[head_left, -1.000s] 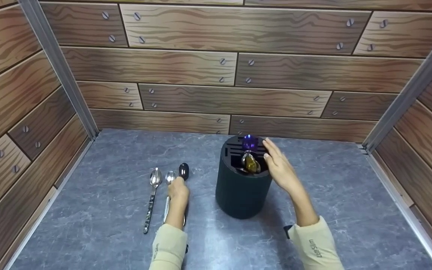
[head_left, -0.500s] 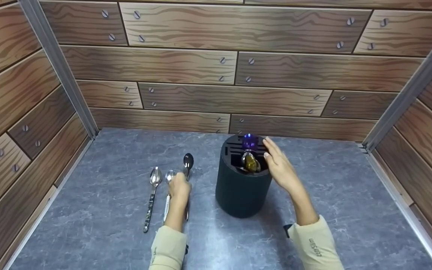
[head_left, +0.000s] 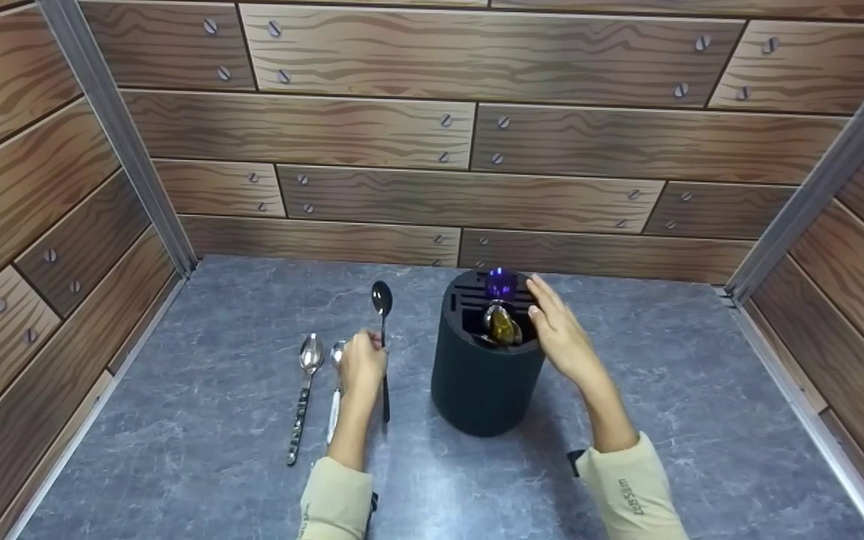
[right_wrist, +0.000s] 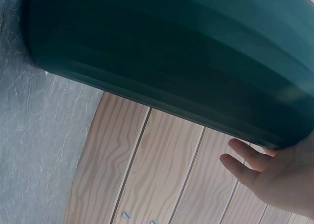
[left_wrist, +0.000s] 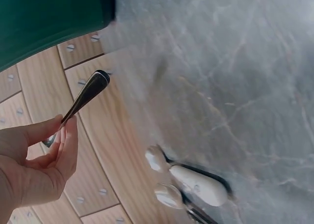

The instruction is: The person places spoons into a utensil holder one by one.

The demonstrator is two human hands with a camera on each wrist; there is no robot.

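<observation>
My left hand [head_left: 363, 367] pinches a dark, shiny spoon [head_left: 382, 298] by its handle, bowl end up and away from me. In the left wrist view the spoon's handle end [left_wrist: 93, 89] points out past the thumb and fingers. My right hand [head_left: 563, 337] rests against the right side of a dark green cylindrical cutlery holder [head_left: 484, 390], its fingers extended along the rim. Slots and a larger opening mark the holder's black top, where a purple-blue item [head_left: 500, 285] and a gold-coloured spoon bowl [head_left: 503, 327] stick out.
On the grey marbled tabletop [head_left: 199, 420] lie a white-handled spoon [head_left: 334, 412], partly behind my left hand, and a silver spoon with a dark patterned handle [head_left: 301, 412]. Wood-patterned panels [head_left: 372, 135] wall the back and sides.
The dark spoon has risen off the tabletop in my left hand and moved away from me and slightly right. My right hand and the holder stay in place.
</observation>
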